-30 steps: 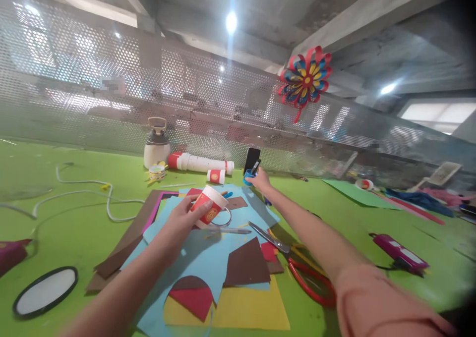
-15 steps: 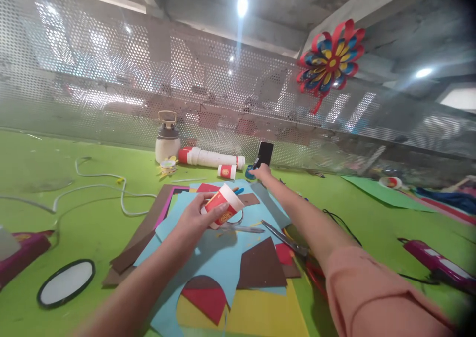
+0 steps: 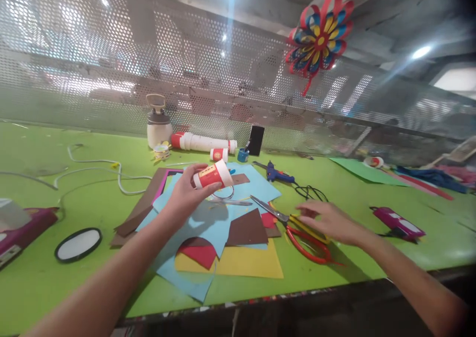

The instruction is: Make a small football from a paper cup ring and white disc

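Observation:
My left hand (image 3: 187, 187) is wrapped around a red and white paper cup (image 3: 211, 175), which it holds tilted above a pile of coloured paper. Light blue sheets (image 3: 197, 223) lie uppermost there, with brown paper (image 3: 248, 228), red pieces and a yellow sheet (image 3: 253, 263) among them. My right hand (image 3: 329, 220) hovers over the handles of the large scissors (image 3: 278, 215), fingers apart and nothing seen in them. The scissors have a red loop and a yellow part; their blades point toward the paper. A slim pen-like stick (image 3: 234, 202) rests under the cup.
A blue glue gun (image 3: 279, 172) with a black cord lies beyond the scissors. Farther back are a blue jar (image 3: 243, 154), a dark phone-like slab (image 3: 256, 140), another cup (image 3: 219, 154), a white tube (image 3: 204, 143) and a spray bottle (image 3: 159, 133). A purple power strip (image 3: 397, 222) is at right.
My right hand has drawn back from the blue jar to above the scissors, uncovering the glue gun. In my left hand, the cup has turned more onto its side. The view has shifted.

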{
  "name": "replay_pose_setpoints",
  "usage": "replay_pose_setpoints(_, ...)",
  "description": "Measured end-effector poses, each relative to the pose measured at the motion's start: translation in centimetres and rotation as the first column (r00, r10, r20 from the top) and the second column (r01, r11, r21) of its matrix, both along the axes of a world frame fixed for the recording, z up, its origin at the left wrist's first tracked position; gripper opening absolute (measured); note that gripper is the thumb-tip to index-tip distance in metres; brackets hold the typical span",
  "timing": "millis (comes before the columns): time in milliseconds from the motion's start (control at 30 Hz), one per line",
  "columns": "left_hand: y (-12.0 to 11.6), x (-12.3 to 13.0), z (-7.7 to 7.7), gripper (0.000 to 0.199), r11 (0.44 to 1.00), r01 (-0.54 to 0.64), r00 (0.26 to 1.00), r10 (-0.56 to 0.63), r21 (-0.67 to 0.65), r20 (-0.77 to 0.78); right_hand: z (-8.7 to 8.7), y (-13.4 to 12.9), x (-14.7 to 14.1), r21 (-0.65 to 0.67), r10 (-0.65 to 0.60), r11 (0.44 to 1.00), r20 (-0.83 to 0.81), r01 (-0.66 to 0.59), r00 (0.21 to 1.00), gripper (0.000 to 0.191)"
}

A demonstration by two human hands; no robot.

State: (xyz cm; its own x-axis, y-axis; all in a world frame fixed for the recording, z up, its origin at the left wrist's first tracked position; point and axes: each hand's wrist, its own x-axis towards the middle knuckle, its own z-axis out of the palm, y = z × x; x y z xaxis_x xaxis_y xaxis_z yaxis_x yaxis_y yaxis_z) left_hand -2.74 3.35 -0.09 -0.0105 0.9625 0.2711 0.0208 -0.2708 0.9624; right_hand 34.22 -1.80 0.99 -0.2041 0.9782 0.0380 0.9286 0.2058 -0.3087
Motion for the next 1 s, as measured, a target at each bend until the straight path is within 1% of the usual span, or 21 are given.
replay_pose_setpoints(67, -0.2, 0.1, 0.3, 0.066, 1.0, -0.013, 1.0, 0.014, 0.012, -0.028, -1.0, -1.5, 0.2, -0.035, 0.023, 0.999, 0.031, -0.022, 0.999, 0.04)
replay_pose_setpoints(133, -0.5, 0.2, 0.5, 0.066, 1.0, -0.002, 0.999, 0.002, 0.009, -0.044, -1.8, -2.1, 0.1, -0.057, 0.029, 0.998, 0.06, -0.025, 0.998, 0.056)
replay_pose_setpoints(233, -0.8, 0.2, 0.8, 0.064, 0.999, 0.034, 0.999, -0.034, 0.012, -0.039, -2.6, -2.0, -0.3, -0.067, 0.008, 0.998, 0.094, -0.002, 0.996, 0.076)
replay_pose_setpoints(300, -0.8, 0.1, 0.9, 0.063, 0.998, 0.068, 0.998, -0.068, 0.009, -0.014, -3.0, -1.6, -0.4, -0.07, -0.008, 0.997, 0.104, 0.015, 0.995, 0.083)
replay_pose_setpoints(367, -0.7, -0.2, 0.8, 0.063, 0.994, 0.112, 0.993, -0.112, 0.005, 0.033, -3.4, -1.1, -0.5, -0.072, -0.025, 0.997, 0.102, 0.032, 0.994, 0.087)
replay_pose_setpoints(433, -0.6, -0.4, 0.8, 0.063, 0.985, 0.172, 0.978, -0.17, -0.002, 0.123, -3.8, -0.6, -0.4, -0.066, -0.05, 0.996, 0.088, 0.056, 0.995, 0.085)
replay_pose_setpoints(533, -0.4, -0.5, 0.6, 0.058, 0.966, 0.259, 0.931, -0.245, -0.016, 0.27, -4.2, 0.0, -0.2, -0.047, -0.099, 0.994, 0.043, 0.101, 0.994, 0.07)
replay_pose_setpoints(600, -0.2, -0.5, 0.4, 0.049, 0.956, 0.292, 0.905, -0.267, -0.028, 0.331, -4.3, 0.1, 0.2, -0.046, -0.127, 0.991, -0.003, 0.126, 0.992, 0.06)
replay_pose_setpoints(667, 0.0, -0.6, 0.3, 0.044, 0.949, 0.311, 0.887, -0.271, -0.049, 0.374, -4.3, -0.1, 0.6, -0.054, -0.144, 0.989, -0.066, 0.141, 0.987, 0.055)
replay_pose_setpoints(767, 0.4, -0.7, -0.1, 0.042, 0.935, 0.34, 0.858, -0.265, -0.1, 0.441, -4.1, -0.3, 1.3, -0.07, -0.17, 0.985, -0.183, 0.159, 0.968, 0.059)
replay_pose_setpoints(867, 0.8, -0.8, -0.3, 0.043, 0.922, 0.358, 0.834, -0.243, -0.15, 0.496, -3.7, -0.3, 1.8, -0.083, -0.19, 0.981, -0.307, 0.173, 0.932, 0.064)
replay_pose_setpoints(1000, 1.1, -0.8, -0.6, 0.044, 0.912, 0.354, 0.819, -0.194, -0.209, 0.54, -2.8, 0.2, 1.6, -0.113, -0.171, 0.984, -0.448, 0.135, 0.877, 0.063)
